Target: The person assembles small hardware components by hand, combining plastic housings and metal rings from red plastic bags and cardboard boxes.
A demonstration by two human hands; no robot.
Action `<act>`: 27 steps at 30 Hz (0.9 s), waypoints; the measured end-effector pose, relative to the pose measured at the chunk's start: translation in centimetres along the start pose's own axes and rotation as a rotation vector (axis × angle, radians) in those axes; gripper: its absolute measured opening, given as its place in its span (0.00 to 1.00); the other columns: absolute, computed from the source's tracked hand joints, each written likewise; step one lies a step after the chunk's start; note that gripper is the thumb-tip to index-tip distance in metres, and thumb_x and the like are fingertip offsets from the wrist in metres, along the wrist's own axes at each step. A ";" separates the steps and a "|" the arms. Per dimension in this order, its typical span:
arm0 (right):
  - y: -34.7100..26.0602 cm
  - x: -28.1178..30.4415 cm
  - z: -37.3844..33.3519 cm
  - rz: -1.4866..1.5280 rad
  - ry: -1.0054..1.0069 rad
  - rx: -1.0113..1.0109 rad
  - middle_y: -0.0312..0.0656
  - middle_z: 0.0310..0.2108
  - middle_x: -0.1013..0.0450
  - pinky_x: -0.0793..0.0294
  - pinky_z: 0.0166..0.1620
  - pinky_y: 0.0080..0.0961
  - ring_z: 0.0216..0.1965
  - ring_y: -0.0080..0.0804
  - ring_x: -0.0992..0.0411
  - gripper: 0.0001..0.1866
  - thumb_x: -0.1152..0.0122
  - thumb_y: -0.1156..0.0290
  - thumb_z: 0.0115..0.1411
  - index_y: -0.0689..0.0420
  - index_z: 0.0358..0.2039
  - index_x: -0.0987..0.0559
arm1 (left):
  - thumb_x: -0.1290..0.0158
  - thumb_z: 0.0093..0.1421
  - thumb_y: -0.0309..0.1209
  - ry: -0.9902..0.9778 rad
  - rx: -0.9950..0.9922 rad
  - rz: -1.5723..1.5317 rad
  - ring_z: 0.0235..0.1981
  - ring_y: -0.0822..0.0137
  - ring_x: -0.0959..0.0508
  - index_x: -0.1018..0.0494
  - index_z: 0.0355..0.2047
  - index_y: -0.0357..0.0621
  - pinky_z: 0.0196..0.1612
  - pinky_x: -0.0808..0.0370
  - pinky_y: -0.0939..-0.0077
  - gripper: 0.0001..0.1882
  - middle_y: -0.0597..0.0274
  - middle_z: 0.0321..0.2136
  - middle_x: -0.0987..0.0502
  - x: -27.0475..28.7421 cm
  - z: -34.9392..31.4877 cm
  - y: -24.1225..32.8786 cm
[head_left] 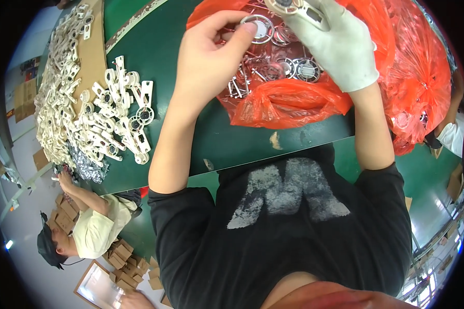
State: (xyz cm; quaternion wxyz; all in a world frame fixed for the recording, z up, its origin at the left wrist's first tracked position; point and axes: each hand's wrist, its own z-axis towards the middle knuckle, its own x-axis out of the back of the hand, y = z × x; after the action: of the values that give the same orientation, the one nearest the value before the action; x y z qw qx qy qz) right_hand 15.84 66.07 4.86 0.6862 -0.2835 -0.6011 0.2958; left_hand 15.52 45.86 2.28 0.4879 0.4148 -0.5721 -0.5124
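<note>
Chrome ring (261, 28): above open red bag (288, 105), pinched by rim in your bare left hand (207, 59). Likely light, stiff, slick; keep hold at rim, sparing shiny face. Your gloved right hand (337, 49) grips cream part (294, 9), probably rigid plastic; slotted arm suits fingers. Matching cream parts (111, 105) heaped left on green table (232, 147).

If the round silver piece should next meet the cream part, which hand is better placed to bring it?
Probably the left hand: it pinches the round silver piece, while the gloved right hand is occupied holding the cream part.
</note>
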 end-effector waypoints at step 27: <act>0.5 -2.0 -2.5 -0.091 -0.166 0.418 0.43 0.31 0.18 0.18 0.35 0.33 0.33 0.42 0.18 0.15 0.29 0.62 0.56 0.51 0.43 0.15 | 0.26 0.45 0.27 -0.032 -0.582 0.547 0.41 0.64 0.15 0.19 0.49 0.39 0.45 0.19 0.74 0.28 0.55 0.43 0.16 1.9 -2.3 -0.2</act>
State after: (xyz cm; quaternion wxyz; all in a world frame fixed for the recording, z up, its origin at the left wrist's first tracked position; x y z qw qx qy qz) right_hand 18.05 64.85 2.84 0.6908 -0.0824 -0.5932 0.4051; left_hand 17.41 43.60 2.35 0.6943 0.0837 -0.5001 -0.5108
